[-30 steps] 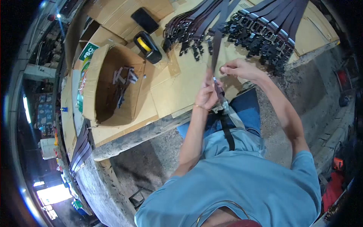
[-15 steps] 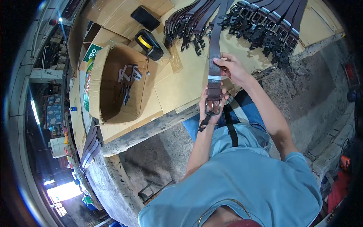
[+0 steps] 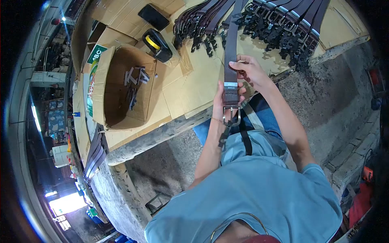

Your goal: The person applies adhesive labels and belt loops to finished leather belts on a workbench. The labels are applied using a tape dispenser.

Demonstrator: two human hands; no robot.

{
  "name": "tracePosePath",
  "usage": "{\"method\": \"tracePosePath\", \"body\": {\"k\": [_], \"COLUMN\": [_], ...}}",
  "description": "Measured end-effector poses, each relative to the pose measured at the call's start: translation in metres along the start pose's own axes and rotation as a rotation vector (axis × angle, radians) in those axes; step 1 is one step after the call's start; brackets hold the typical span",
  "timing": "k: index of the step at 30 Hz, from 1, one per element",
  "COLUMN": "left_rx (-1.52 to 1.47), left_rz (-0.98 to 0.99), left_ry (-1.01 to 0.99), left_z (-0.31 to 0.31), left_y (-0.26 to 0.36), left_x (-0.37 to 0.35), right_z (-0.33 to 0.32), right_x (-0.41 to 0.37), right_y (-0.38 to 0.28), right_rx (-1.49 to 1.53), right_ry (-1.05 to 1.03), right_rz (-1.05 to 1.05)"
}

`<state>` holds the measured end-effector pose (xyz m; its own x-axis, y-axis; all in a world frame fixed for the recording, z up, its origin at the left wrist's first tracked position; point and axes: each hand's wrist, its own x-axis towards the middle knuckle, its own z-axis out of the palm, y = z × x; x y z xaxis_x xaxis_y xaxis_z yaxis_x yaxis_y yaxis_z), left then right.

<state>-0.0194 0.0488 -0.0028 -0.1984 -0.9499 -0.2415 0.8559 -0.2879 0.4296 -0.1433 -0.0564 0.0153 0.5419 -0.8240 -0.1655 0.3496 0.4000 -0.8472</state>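
Note:
A dark brown belt (image 3: 230,48) stretches from the back of the table toward my body, its metal buckle (image 3: 231,116) at the near end. Wrapped round it from beneath, just above the buckle, is my left hand (image 3: 219,99), fingertips showing at the right edge. My right hand (image 3: 254,75) grips the belt's right edge higher up, thumb on top and other fingers partly hidden behind. A silvery-white band (image 3: 230,85) crosses the strap between my hands. Below the buckle a dark hanger piece (image 3: 222,139) dangles beside my left wrist.
Bundles of buckled belts (image 3: 279,24) with black hangers lie along the table's back. An open cardboard box (image 3: 109,81) holds small white and grey strips. Nearby are a black tape dispenser (image 3: 164,52) with yellow tape and a black phone (image 3: 154,17). More straps (image 3: 95,152) hang at left.
My left hand has shifted up the belt, away from the buckle. The buckle has dropped slightly toward my body, while my right hand keeps nearly the same place.

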Motion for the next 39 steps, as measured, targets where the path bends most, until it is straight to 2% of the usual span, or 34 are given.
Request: {"method": "tracePosePath", "body": {"k": [11, 13, 17, 21, 22, 23, 26, 30, 32, 33, 37, 39], "left_rx": [-0.131, -0.213, -0.253, 0.098, 0.244, 0.239, 0.570, 0.564, 0.621, 0.614, 0.792, 0.834], "left_rz": [-0.022, -0.068, -0.058, 0.001, 0.019, 0.019, 0.190, 0.168, 0.273, 0.271, 0.326, 0.337], "left_ry": [0.038, -0.138, -0.041, 0.037, 0.075, 0.076, 0.167, 0.238, 0.307, 0.312, 0.318, 0.319], "left_z": [-0.004, -0.009, -0.008, 0.002, 0.010, 0.020, 0.036, 0.019, 0.011, 0.010, 0.005, 0.003], "left_y": [-0.017, -0.018, -0.020, -0.013, -0.010, -0.008, -0.007, -0.003, -0.007, -0.008, -0.016, -0.016], "left_x": [-0.005, -0.008, -0.011, -0.015, -0.017, -0.020, -0.022, -0.026, -0.026, -0.027, -0.030, -0.033], "right_z": [-0.002, 0.000, -0.003, -0.007, -0.003, 0.000, 0.000, -0.003, 0.003, 0.005, 0.014, 0.016], "right_x": [-0.007, -0.008, -0.010, -0.018, -0.021, -0.023, -0.026, -0.046, -0.067, -0.073, -0.086, -0.088], "right_y": [-0.002, 0.001, 0.006, 0.002, -0.002, -0.004, -0.003, 0.013, 0.016, 0.019, 0.025, 0.026], "right_rx": [0.006, 0.011, 0.025, 0.005, 0.021, 0.038, 0.042, -0.042, -0.293, -0.296, -0.305, -0.501], "right_ry": [0.001, 0.019, 0.054, -0.006, 0.043, 0.090, 0.108, 0.104, 0.074, 0.074, 0.189, 0.217], "right_rz": [-0.002, 0.014, 0.049, 0.029, 0.023, 0.018, -0.015, -0.009, 0.027, 0.035, -0.066, -0.101]}}
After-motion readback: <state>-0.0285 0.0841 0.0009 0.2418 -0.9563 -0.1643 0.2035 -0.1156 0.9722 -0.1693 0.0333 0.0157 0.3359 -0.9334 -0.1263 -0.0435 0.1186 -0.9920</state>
